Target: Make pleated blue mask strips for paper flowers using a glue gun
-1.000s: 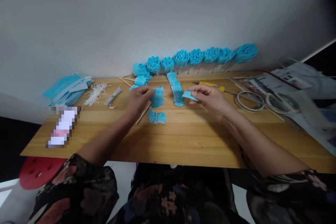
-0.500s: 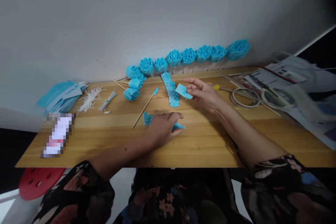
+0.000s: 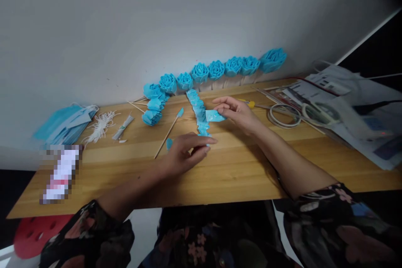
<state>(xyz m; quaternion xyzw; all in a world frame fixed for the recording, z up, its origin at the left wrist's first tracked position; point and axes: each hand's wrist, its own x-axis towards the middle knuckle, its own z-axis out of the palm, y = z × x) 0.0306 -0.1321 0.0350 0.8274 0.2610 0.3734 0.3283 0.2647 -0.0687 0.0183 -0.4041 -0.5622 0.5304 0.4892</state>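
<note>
My right hand [image 3: 238, 113] pinches a small folded blue piece [image 3: 214, 116] just above the wooden table [image 3: 238, 163], beside a strip of stacked blue pieces [image 3: 197, 106]. My left hand [image 3: 185, 153] rests low on the table with its fingers closed over blue folded pieces; only a blue corner [image 3: 169, 143] shows at its left and a sliver near its fingertips. A thin wooden stick with a blue tip [image 3: 168, 132] lies just left of that hand.
A row of blue paper roses [image 3: 216, 69] leans on the wall. Blue face masks [image 3: 63, 124], white elastic loops [image 3: 99, 125], tape rings [image 3: 282, 115], a yellow-handled cutter [image 3: 250, 103] and newspapers [image 3: 348, 109] lie around. A red stool [image 3: 31, 234] stands below left.
My left hand set down the stick with the blue piece and dropped onto the blue pieces near the front. My right hand kept its small piece and shifted slightly left.
</note>
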